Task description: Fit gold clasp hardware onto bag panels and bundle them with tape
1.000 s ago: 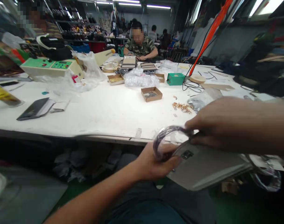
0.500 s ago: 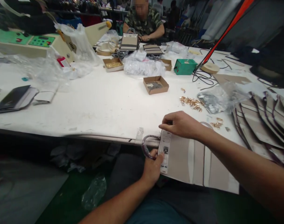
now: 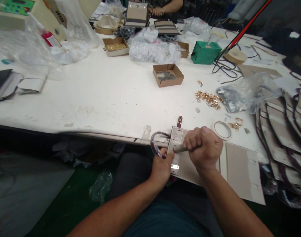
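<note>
My left hand [image 3: 162,168] pinches the near left edge of a beige handbag panel [image 3: 241,174] that lies partly over the table edge. Beside its fingers, a plastic-wrapped handle loop [image 3: 154,144] sticks out to the left. In a fist, my right hand [image 3: 204,148] grips a grey-beige rod-like tool [image 3: 180,148], its end against the panel's slotted strip close to my left thumb. The tool's exact kind is hidden by the hand. A dark red tab with a metal fitting [image 3: 180,121] sticks out at the panel's far corner. A small metal plate [image 3: 175,167] shows on the strip.
A tape roll [image 3: 222,129] lies behind my right hand, near loose gold fittings [image 3: 208,99]. Beyond stand a cardboard box of metal plates [image 3: 168,76] and a green box [image 3: 206,52]. Stacked bag panels [image 3: 284,128] are at right. Another person's hand [image 3: 157,11] is across the table.
My right hand has closed into a fist around the rod-like tool and come down to the panel's strip. The left hand keeps its hold. The view has tilted down.
</note>
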A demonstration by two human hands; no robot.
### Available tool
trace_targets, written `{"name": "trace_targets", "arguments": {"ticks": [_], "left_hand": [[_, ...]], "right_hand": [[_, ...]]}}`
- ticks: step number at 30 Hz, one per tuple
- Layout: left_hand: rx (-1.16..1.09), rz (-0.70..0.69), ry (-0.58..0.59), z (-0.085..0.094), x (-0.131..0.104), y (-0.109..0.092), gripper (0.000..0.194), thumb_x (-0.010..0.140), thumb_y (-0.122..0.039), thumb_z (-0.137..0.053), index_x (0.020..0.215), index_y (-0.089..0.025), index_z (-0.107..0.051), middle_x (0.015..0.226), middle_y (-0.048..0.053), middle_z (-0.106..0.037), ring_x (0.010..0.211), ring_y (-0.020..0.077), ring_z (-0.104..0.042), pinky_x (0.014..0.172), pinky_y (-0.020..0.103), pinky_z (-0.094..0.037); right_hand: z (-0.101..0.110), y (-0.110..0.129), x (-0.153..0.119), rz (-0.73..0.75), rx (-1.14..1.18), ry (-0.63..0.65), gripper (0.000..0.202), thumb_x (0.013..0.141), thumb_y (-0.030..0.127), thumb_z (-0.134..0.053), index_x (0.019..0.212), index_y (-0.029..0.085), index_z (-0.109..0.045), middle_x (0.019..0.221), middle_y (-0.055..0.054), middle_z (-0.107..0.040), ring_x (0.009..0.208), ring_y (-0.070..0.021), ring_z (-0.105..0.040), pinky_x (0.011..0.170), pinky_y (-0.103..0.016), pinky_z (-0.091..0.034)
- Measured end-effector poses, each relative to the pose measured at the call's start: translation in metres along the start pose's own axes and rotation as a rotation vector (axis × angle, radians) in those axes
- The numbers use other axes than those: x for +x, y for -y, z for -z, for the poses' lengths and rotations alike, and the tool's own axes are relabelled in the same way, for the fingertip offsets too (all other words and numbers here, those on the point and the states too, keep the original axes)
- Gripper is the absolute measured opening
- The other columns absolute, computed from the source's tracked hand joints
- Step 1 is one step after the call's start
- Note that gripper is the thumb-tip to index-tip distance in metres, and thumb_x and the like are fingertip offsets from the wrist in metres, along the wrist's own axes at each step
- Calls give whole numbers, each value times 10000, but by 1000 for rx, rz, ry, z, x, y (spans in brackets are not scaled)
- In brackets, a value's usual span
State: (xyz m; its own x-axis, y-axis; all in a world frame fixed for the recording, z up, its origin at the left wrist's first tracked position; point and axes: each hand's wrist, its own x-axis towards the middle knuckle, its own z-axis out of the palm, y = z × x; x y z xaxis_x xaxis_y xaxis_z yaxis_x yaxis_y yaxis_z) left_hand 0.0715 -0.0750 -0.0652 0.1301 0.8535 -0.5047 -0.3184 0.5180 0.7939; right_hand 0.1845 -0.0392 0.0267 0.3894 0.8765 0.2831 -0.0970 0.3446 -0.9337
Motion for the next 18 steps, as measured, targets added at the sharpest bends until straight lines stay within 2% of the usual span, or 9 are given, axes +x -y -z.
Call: {"name": "trace_targets", "arguments": {"ticks": [2,6,10,12,15,18], "left_hand": [[-11,10,7,-1,-1,-3,277,761,-415,-750,729,-175,-614,644,-29,-574,610,130,-526,604,245,-425],[-25,22,36,-1,-2,-5,252,768,-398,-728,728,-179,-610,633,-31,-580,594,129,-524,583,242,-419],[11,27,1,0,-1,-1,247,768,-400,-720,735,-180,-614,624,-32,-570,596,135,-517,566,243,-403],[-1,36,21,0,-1,0,247,769,-409,-714,744,-181,-621,631,-29,-578,603,140,-525,573,247,-409],[-25,24,50,0,-1,0,238,771,-403,-701,736,-183,-616,634,-31,-580,594,132,-512,580,245,-404],[-10,-3,21,0,-1,-2,223,764,-380,-700,713,-185,-604,609,-38,-558,574,125,-487,568,242,-384]], "right_hand": [[-2,2,-3,37,-40,49,455,974,317,-617,561,219,-452,502,52,-409,410,-105,-436,407,-262,-393],[0,5,-6,203,-26,75,439,967,287,-606,560,221,-455,498,53,-411,408,-110,-430,417,-274,-396],[-1,-4,-5,176,-163,107,458,993,269,-577,547,209,-491,504,31,-459,433,-109,-454,424,-264,-348],[-4,-2,-1,181,-145,113,456,988,261,-582,545,215,-487,499,39,-433,425,-110,-448,418,-268,-354],[-10,3,2,242,-59,186,480,978,335,-600,534,234,-447,484,56,-384,400,-107,-411,414,-276,-389],[-11,-1,-1,193,-184,236,504,988,377,-590,525,233,-455,489,42,-426,418,-109,-421,436,-281,-410]]}}
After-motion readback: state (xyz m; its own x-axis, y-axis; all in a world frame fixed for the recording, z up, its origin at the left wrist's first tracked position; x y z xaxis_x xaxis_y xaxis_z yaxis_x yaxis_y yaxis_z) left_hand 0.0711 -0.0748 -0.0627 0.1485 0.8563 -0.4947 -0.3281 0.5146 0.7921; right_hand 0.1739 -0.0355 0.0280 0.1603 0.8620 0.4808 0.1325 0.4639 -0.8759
